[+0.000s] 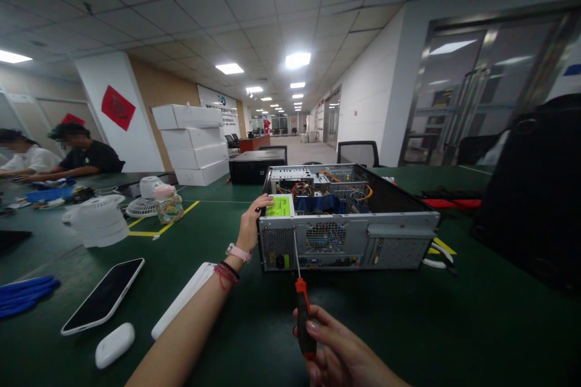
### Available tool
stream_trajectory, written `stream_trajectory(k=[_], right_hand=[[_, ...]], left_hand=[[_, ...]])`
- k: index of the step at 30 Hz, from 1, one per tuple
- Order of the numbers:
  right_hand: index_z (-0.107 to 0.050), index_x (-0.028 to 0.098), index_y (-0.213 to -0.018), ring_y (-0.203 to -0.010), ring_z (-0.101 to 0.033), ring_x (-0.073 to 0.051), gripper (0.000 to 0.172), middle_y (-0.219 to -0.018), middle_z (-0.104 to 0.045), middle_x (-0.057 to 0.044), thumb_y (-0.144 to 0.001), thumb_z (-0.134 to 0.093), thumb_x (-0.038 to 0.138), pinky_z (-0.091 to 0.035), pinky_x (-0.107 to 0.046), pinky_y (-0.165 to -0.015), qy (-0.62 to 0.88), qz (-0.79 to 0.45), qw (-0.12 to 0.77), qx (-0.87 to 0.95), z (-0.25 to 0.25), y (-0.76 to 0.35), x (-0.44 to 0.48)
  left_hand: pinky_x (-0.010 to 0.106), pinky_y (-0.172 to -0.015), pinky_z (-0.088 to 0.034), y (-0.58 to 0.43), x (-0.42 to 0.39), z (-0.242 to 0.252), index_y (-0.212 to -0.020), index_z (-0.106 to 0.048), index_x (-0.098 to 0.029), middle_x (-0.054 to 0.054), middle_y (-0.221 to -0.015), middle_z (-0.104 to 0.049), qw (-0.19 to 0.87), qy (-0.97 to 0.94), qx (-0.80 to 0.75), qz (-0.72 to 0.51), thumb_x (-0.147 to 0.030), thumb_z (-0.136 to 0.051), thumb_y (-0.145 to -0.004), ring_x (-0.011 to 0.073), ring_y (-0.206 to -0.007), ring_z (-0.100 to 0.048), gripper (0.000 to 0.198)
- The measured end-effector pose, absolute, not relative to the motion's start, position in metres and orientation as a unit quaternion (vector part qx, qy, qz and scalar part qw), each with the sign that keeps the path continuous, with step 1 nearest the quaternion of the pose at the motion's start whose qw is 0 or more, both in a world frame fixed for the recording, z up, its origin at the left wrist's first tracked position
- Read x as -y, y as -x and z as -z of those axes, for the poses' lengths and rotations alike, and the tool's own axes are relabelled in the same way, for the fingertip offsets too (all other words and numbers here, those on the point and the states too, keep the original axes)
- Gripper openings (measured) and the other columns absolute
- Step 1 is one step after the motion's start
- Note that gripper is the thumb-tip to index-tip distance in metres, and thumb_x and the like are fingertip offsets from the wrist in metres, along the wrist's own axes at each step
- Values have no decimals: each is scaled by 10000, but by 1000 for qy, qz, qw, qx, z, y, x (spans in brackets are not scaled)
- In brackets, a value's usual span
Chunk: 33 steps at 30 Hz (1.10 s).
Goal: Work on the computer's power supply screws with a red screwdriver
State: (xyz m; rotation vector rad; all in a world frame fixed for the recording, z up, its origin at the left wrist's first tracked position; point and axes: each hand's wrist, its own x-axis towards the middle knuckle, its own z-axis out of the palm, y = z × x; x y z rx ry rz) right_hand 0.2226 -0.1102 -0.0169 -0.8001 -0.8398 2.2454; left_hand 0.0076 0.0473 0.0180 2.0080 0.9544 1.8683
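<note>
An opened computer case lies on the green table, its rear metal panel facing me and cables showing inside. My left hand rests on the case's left rear corner, beside the power supply with its yellow-green label; its fingers lie over the edge. In my right hand is a screwdriver with a black and red handle, held below the case. Its long shaft points up, and the tip meets the rear panel just right of the power supply's grille. Whether a screw sits under the tip is too small to tell.
To the left on the table are a phone, a white earphone case, a long white object, blue gloves and a jar. White boxes stand behind. A black object rises at right. Two people sit far left.
</note>
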Motion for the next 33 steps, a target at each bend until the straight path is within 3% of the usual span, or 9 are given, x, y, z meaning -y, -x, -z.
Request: stream_trajectory(k=[12, 17, 23, 33], right_hand=[[-507, 228, -1050, -505, -525, -51, 493, -862, -600, 24, -648, -708, 432, -329, -190, -482, 333, -832, 302, 324, 15, -225, 109], [-456, 216, -905, -448, -426, -23, 469, -760, -569, 56, -603, -756, 412, -293, -188, -461, 330, -825, 327, 322, 14, -223, 112], [-416, 222, -882, -398, -338, -15, 513, -565, -453, 105, -565, -769, 418, -233, -178, -437, 336, -820, 315, 339, 12, -221, 111], [-409, 208, -839, -398, -404, -11, 458, -612, -492, 93, -618, -742, 432, -296, -178, -448, 337, -813, 326, 344, 13, -223, 112]], left_hand=[[436, -1082, -303, -8, -46, -20, -941, -658, -150, 90, -1199, -614, 123, -690, -327, -634, -287, -303, -868, 236, -1240, -463, 388], [447, -1077, -315, -8, -45, -20, -932, -656, -158, 82, -1206, -613, 122, -689, -334, -631, -288, -294, -863, 239, -1243, -462, 391], [438, -1085, -307, -9, -43, -21, -939, -657, -160, 82, -1211, -609, 121, -690, -338, -628, -293, -289, -867, 235, -1244, -459, 398], [432, -1085, -304, -8, -44, -21, -942, -658, -152, 87, -1204, -610, 120, -690, -340, -628, -300, -283, -875, 231, -1240, -462, 408]])
